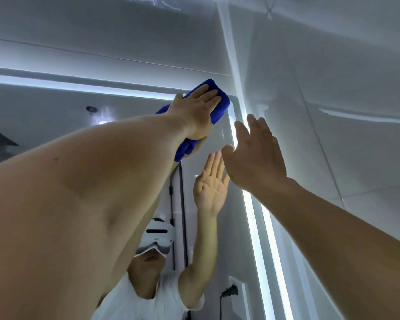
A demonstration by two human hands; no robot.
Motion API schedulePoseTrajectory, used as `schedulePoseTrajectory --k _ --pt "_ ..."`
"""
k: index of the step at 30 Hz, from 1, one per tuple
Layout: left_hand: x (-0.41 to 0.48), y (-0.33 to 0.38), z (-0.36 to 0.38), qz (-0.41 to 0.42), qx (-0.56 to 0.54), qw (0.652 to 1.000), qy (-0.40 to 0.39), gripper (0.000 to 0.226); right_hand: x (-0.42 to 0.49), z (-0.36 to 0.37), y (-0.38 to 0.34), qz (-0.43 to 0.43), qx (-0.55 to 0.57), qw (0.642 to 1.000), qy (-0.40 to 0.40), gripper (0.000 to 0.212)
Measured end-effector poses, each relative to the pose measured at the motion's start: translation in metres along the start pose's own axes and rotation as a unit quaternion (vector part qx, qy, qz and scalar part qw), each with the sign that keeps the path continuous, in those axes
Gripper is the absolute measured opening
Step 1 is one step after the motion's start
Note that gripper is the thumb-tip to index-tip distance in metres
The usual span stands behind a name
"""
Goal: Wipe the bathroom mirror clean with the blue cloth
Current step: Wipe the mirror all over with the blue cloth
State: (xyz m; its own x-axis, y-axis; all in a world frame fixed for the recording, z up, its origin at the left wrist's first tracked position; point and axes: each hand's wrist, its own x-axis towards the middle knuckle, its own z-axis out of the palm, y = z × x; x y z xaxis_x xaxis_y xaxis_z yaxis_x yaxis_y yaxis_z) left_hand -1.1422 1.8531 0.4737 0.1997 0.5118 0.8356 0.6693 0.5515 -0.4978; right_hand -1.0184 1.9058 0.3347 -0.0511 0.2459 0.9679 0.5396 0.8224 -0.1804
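Overhead: bathroom mirror (83, 125), lit strip along its top and right edges, reflecting the person. Blue cloth (219, 105), bunched near the mirror's upper right corner, spread there to wipe the glass. Left hand (198, 107), fingers straight, pressing the cloth flat. Right hand (254, 153), open grip, empty, raised just beside the right edge, probably for balance.

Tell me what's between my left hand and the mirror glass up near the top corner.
The blue cloth. In the head view, the left hand presses it flat against the mirror.
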Motion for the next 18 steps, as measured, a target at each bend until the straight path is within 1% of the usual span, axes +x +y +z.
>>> schedulePoseTrajectory --k 5,11,18 --pt "-0.007 -0.004 -0.002 -0.039 -0.024 0.999 0.013 0.069 -0.004 0.003 -0.007 -0.04 0.029 0.999 0.007 0.059" --pt "-0.042 -0.061 -0.01 -0.125 -0.017 0.992 0.032 0.072 -0.009 0.009 -0.031 -0.065 0.046 0.997 -0.007 0.059" --pt "-0.111 -0.123 -0.021 -0.174 -0.019 0.984 0.025 0.071 -0.023 0.019 -0.082 -0.084 0.068 0.993 -0.039 0.057"
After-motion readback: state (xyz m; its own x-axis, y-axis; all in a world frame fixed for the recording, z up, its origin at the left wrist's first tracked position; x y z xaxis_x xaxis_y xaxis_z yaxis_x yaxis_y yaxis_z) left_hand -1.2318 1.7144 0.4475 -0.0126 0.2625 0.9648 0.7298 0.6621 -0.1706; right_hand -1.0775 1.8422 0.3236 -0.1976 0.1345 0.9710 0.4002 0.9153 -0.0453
